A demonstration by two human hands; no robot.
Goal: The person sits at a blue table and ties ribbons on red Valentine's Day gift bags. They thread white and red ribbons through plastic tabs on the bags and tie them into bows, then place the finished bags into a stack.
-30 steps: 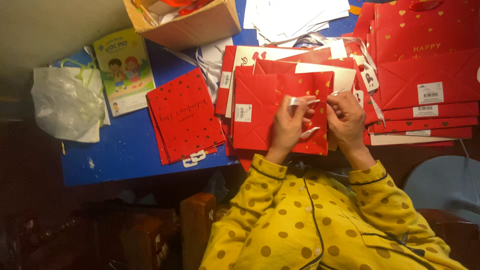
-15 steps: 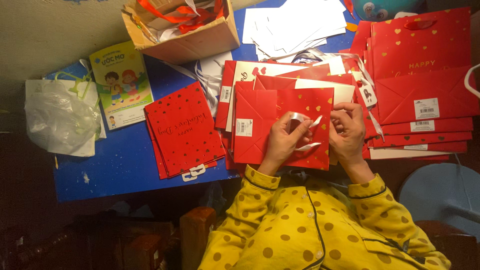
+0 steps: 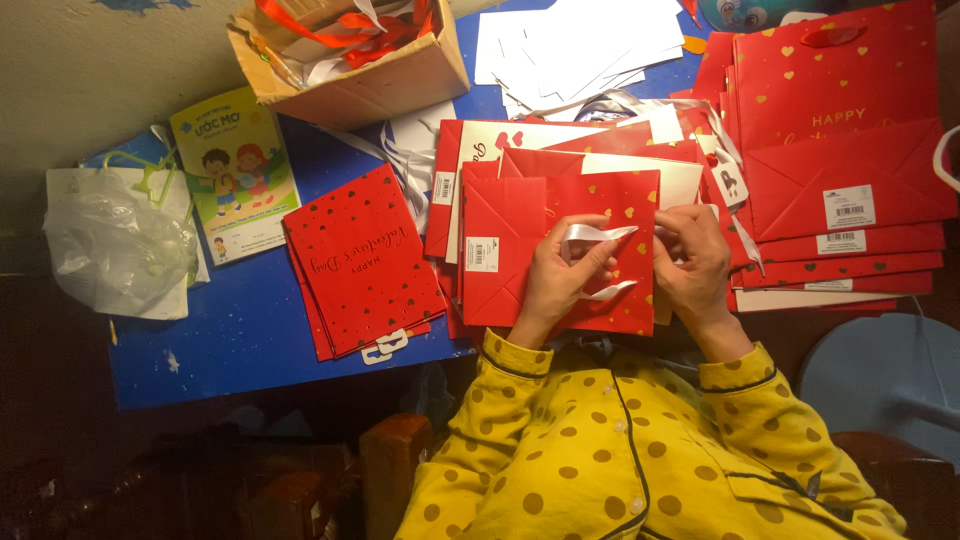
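ribbon handle at risk of slipping or creasing

left hand (image 3: 560,275) curled over a flat red gift bag (image 3: 590,250) at the near edge of the blue table (image 3: 230,330), pinching a white ribbon (image 3: 597,233) between thumb and fingers. right hand (image 3: 692,258) just beside, fingers bent onto the bag's right side; grip there hard to tell. likely trouble: ribbon sliding out of a loose pinch, twisting, or tearing the paper if tugged. crowded red bag stack (image 3: 850,200) close by, easily nudged.
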